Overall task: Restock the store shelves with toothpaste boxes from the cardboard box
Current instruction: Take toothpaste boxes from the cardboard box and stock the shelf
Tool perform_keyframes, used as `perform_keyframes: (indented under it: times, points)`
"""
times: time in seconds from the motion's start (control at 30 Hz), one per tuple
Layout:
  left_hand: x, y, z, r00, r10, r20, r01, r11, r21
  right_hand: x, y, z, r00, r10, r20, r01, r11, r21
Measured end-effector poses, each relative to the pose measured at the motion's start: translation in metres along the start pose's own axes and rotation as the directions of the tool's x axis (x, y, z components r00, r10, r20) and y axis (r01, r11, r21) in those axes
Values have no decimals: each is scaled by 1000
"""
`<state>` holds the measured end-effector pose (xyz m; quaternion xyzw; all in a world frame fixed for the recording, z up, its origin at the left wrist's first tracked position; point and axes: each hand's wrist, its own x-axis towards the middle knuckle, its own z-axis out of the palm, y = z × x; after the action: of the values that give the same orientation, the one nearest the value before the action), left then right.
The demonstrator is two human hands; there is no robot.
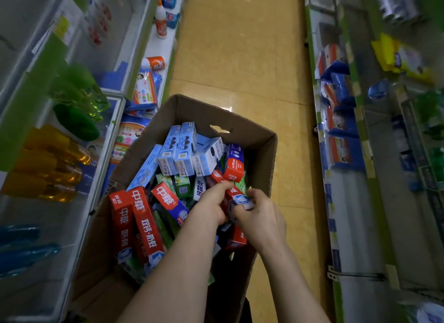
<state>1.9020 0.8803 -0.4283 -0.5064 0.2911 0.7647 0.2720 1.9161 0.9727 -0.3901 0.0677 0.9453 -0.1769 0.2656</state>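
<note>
An open cardboard box (262, 159) stands in the aisle, holding several toothpaste boxes in a loose heap: red ones (144, 221) at the near left, light blue ones (182, 149) at the far side, green ones (181, 185) in the middle. Both my hands reach into its right half. My left hand (211, 206) and my right hand (260, 220) together grip one red toothpaste box (236, 197) with a blue-white end, fingers curled round it. Its lower part is hidden by my hands.
Shelves (113, 120) on the left carry green and amber bottles (60, 164) and packets. Shelves (336, 154) on the right hold blue and red packs. A yellow tiled floor (240, 46) runs between them beyond the box.
</note>
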Motion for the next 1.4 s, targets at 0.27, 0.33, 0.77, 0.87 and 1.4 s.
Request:
perform_keyframes:
  times: [0.27,0.33,0.77,0.87,1.4]
  points:
    - [-27,14,9,998,47,-43,-49,997,-65,-27,12,-68,999,-47,-20,51,950,307]
    - [-36,23,18,995,91,-32,-93,993,-73,-35,14,-86,997,-58,-54,76,896,438]
    - [-121,-8,121,922,360,141,-370,928,50,-110,77,-161,926,118,-360,231,576,784]
    - [-147,-36,143,896,390,211,-410,910,63,-135,102,-179,887,189,-421,268,532,803]
    - [-282,-253,248,709,412,572,-635,727,263,-320,287,-237,620,481,-621,456,423,783]
